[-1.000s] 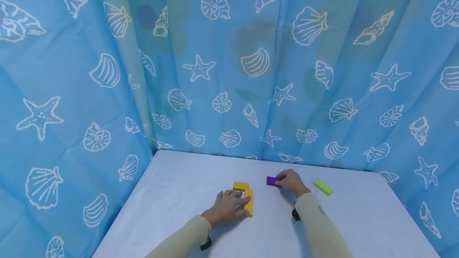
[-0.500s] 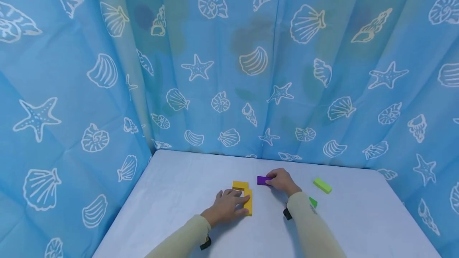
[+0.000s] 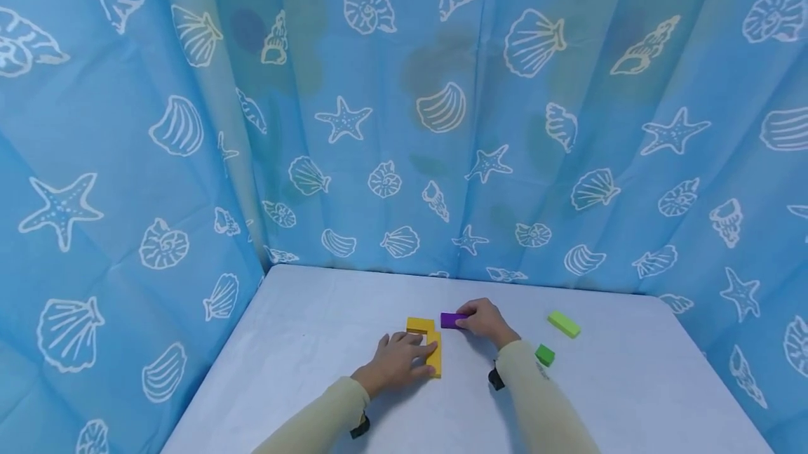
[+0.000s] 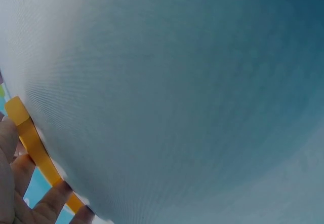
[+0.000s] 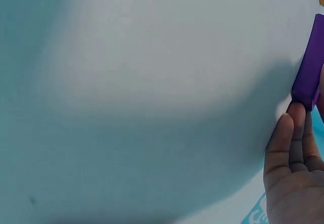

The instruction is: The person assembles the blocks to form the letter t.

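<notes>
Two yellow wooden blocks lie at a corner to each other on the table: a far yellow block [image 3: 420, 325] and a near yellow block [image 3: 435, 356]. Over them is my left hand [image 3: 393, 363], its spread fingers resting against the blocks; in the left wrist view its fingertips touch a yellow edge [image 4: 39, 155]. My right hand [image 3: 485, 321] pinches a purple block [image 3: 451, 321] by its right end, just right of the far yellow block with a small gap between them. In the right wrist view the purple block [image 5: 308, 64] sits at the fingertips, partly cut off.
Right of my right hand, a light green long block [image 3: 564, 324] lies on the white table [image 3: 328, 306]. A smaller green block [image 3: 545, 355] is beside the right sleeve. A blue shell-patterned curtain [image 3: 379, 124] borders the table's back and left side.
My right hand has moved left with the purple block, closing on the yellow blocks. The green block has come out from behind the right forearm. My left hand stays in place.
</notes>
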